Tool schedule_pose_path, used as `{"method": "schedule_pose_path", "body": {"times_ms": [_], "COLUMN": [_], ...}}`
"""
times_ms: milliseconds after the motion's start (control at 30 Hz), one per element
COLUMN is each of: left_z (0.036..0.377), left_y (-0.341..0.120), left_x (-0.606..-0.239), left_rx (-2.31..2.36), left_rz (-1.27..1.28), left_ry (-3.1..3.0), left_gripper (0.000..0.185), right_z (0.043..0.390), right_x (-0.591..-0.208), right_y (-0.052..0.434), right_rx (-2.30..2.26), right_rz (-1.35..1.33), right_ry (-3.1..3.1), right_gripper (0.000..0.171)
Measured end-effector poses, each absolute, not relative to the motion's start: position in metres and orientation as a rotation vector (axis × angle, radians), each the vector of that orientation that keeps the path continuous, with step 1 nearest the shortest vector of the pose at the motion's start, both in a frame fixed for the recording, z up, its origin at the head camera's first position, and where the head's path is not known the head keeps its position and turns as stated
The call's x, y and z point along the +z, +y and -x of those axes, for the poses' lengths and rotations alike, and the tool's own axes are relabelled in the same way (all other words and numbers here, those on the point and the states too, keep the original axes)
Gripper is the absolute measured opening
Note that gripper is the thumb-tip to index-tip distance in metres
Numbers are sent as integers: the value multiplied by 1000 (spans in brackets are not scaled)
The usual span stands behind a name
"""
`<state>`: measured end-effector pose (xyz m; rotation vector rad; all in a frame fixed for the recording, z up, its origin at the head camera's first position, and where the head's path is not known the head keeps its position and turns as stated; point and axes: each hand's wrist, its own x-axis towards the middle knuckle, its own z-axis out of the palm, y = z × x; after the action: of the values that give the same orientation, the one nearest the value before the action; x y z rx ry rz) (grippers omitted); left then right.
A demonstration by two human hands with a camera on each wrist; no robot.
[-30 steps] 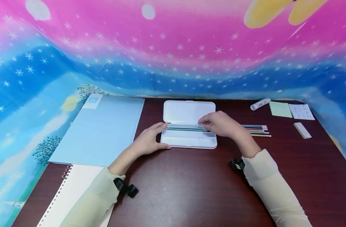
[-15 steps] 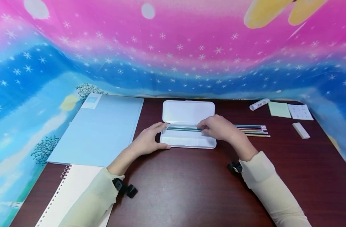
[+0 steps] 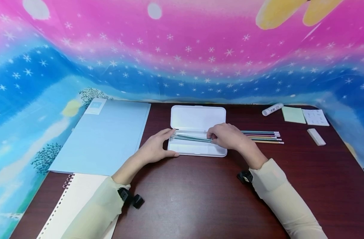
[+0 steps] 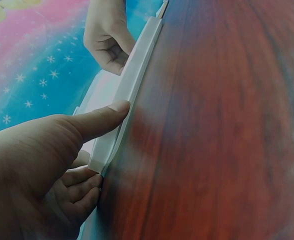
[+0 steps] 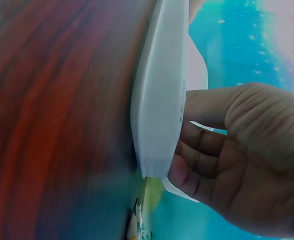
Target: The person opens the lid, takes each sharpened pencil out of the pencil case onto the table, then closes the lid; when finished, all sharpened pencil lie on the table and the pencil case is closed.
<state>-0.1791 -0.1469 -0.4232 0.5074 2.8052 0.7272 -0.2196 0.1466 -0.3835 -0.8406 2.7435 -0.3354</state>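
Note:
A white pencil case [image 3: 197, 149] lies on the table with its lid [image 3: 198, 116] tipped back. My left hand [image 3: 154, 146] grips the case's left end; in the left wrist view its thumb [image 4: 104, 120] lies along the front wall and the other fingers bend round the end. Dark green pencils [image 3: 189, 137] lie slanted inside the case. My right hand [image 3: 227, 135] reaches over the case's right part and pinches their right ends; the case wall hides its fingertips in the right wrist view. Behind that hand, several pencils [image 3: 264, 136] lie on the table.
A light blue folder [image 3: 107, 139] and a spiral notebook [image 3: 86, 189] lie at the left. On the right are a glue stick [image 3: 272, 109], a green note pad [image 3: 294, 115], a white printed pad [image 3: 316, 117] and a white eraser [image 3: 316, 137]. A patterned curtain [image 3: 182, 66] borders the table.
My right hand has moved left and slightly toward the front. The green pencils in the case, level before, now slant with their right ends nearer the front. My left hand stays at the case.

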Motion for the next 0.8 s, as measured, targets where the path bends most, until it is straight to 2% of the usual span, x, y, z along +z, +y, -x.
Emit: {"method": "schedule_pose_path", "body": {"times_ms": [300, 800], "left_z": [179, 179], "left_y": [-147, -146], "left_x": [-422, -423], "left_rx": [731, 723], "left_rz": [-506, -495], "left_ry": [2804, 2812], "left_gripper": [97, 97], "right_z": [222, 216], "right_x": [-374, -368], "right_y": [167, 246], "right_rx": [-431, -520], "right_rz": [826, 779], "right_ry": [2796, 2881], "right_gripper": [18, 22]}}
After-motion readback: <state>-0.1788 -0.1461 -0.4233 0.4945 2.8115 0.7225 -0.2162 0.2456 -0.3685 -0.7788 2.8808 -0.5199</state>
